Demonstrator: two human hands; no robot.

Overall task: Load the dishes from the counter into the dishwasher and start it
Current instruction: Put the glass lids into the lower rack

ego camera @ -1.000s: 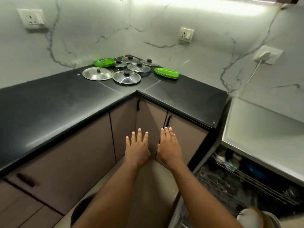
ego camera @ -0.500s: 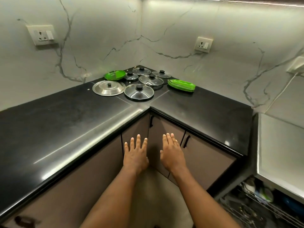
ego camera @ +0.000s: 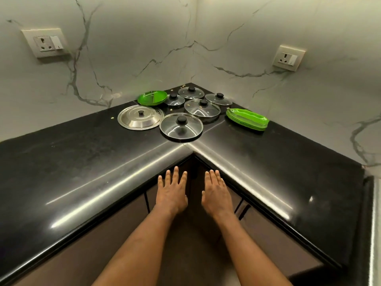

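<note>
The left hand (ego camera: 171,193) and right hand (ego camera: 216,195) hang low in the middle, grip wide, holding nothing. The lids (ego camera: 181,125) and green plates (ego camera: 247,118) sit on the bench (ego camera: 82,162), upper middle. Pick-up step: next, reach far for one. The plates look stacked, I think.

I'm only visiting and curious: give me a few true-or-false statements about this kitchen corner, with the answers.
1. The left hand and the right hand hold nothing. True.
2. Only two glass lids lie on the counter. False: five do.
3. The steel lid lies flat, left of the nearest glass lid. True.
4. The stack of green trays sits on the steel lid. False: it sits on the counter, right of the lids.
</note>
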